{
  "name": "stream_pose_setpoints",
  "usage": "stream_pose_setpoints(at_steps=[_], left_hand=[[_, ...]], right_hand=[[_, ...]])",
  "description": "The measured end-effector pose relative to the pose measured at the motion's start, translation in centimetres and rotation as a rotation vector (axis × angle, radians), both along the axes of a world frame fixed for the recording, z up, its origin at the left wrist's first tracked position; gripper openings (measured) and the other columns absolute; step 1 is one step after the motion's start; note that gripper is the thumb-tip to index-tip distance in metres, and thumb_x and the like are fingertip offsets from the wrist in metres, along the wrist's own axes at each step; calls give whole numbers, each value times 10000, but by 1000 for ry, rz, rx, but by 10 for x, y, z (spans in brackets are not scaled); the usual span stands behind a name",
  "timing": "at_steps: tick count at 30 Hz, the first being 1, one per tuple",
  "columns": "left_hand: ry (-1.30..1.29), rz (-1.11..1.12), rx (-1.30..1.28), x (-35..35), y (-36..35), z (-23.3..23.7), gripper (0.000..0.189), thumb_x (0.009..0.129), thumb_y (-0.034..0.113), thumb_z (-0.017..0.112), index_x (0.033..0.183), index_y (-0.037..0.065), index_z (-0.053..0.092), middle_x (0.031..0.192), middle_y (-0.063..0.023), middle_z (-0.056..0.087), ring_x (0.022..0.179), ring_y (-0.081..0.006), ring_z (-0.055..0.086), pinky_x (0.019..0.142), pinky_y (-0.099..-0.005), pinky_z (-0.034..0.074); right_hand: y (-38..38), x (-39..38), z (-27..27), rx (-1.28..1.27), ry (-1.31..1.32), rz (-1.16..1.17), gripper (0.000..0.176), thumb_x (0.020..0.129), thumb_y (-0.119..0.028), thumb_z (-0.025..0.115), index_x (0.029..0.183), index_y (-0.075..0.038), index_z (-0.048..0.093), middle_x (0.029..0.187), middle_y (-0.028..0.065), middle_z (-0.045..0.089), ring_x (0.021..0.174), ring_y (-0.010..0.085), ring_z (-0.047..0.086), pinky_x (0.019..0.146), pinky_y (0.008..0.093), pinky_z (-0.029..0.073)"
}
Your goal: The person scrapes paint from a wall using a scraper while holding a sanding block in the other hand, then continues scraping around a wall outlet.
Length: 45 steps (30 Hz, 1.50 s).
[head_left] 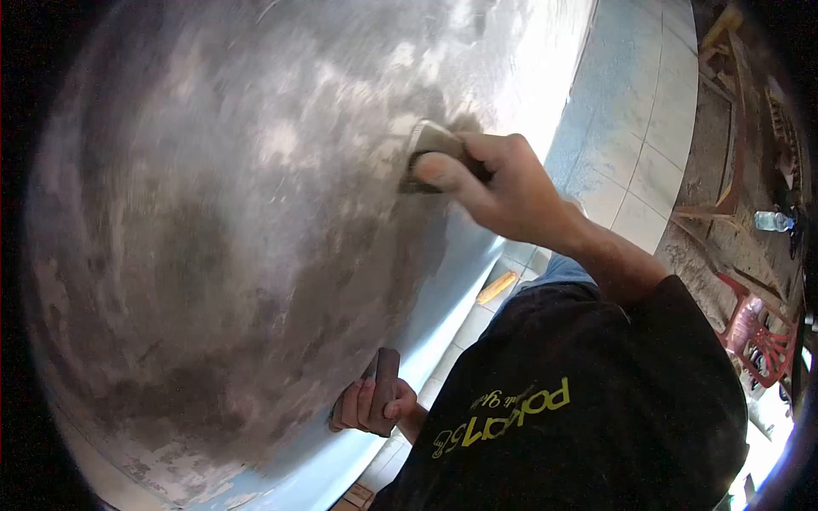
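Observation:
A large wall surface [204,238], patchy grey with pale smears, fills the left of the head view. My right hand [494,183] is closed around a small block with a pale, sheet-like edge [434,136]. That block sits against the patchy surface, thumb on its near side. Lower down, my left hand [371,407] grips a dark grey-brown oblong block [386,383], its fingers wrapped round it close to the wall. Around the left hand the surface turns to light blue paint [426,328].
Pale tiles [635,162] run along the right side. A yellow object [497,288] lies near the wall's foot. Further right are a wooden frame [728,128], a clear bottle [774,221] and a red plastic chair [771,353] with a pinkish bundle [746,324].

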State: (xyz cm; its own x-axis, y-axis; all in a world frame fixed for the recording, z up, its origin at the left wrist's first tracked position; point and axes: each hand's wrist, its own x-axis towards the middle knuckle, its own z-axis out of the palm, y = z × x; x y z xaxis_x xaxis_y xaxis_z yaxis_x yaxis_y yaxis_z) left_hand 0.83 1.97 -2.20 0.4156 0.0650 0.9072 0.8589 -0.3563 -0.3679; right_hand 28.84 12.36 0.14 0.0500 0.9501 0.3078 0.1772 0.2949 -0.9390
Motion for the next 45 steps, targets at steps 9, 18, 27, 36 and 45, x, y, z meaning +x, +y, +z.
stream_pose_setpoints(at_steps=[9,18,27,36,45], left_hand=[[-81,27,-107,-5,-11,-3,405,933,360,269,723,136,533,692,18,520,696,-121,535,746,-352,362],[-36,82,-134,6,-9,6,341,937,309,275,732,156,500,738,24,509,717,-129,514,736,-353,352],[-34,90,-87,9,-5,7,329,931,321,290,739,160,504,742,16,520,685,-143,520,724,-349,354],[-53,127,-64,8,-4,6,358,935,328,296,713,159,521,723,16,545,656,-159,503,704,-364,331],[-83,201,-43,8,-2,7,411,941,377,305,656,180,525,671,34,539,641,-141,477,695,-360,321]], right_hand=[[-21,98,-161,-589,-678,-448,353,929,-333,471,949,-2,593,721,193,634,718,309,643,670,432,481],[-61,94,-159,-528,-15,-109,318,946,-294,442,992,-2,559,668,44,520,608,130,485,563,291,384],[-23,35,-66,-297,-24,20,515,918,-460,474,862,29,624,603,38,522,549,120,471,496,290,370],[-7,39,-47,-266,-151,12,497,879,-455,554,788,24,653,515,30,513,437,105,418,413,285,308],[-2,41,-43,-145,-294,-9,457,877,-422,570,827,20,671,524,81,576,398,133,483,394,274,361]])
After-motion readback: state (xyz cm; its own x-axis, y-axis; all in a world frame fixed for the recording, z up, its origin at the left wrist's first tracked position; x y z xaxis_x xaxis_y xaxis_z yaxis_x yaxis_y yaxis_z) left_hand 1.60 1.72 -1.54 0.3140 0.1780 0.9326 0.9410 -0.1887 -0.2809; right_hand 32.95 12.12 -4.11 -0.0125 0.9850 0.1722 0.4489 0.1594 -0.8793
